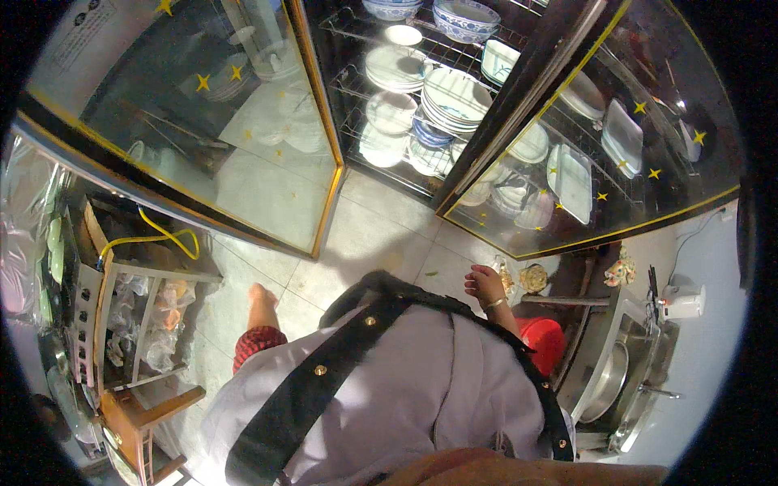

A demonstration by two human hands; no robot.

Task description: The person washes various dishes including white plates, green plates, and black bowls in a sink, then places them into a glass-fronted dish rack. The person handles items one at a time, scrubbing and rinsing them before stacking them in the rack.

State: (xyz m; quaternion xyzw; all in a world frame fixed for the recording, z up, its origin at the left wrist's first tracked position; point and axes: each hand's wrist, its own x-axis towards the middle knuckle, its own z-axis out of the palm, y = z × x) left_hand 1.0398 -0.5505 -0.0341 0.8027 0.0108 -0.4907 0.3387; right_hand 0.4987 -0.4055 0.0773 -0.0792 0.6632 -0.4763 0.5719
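My left hand [263,299] hangs over the tiled floor at the left, below a red-and-black checked cuff. Its fingers are blurred and foreshortened, and I see no object in it. On the other side my right hand [484,284], with a bangle at the wrist, is held in the air with loosely bent fingers and nothing in them. Ahead stands a dish cabinet with its left glass door [213,140] swung out. Its wire racks [346,79] carry stacked white plates [456,97] and blue-and-white bowls [467,21]. More dishes appear in the right glass panel [614,200].
A metal shelf unit [130,267] with bagged items and a yellow cord [146,237] stands left, above a wooden stool [158,413]. At right are a red bucket [541,343], a sink with a metal basin [611,383], and a white appliance [684,302].
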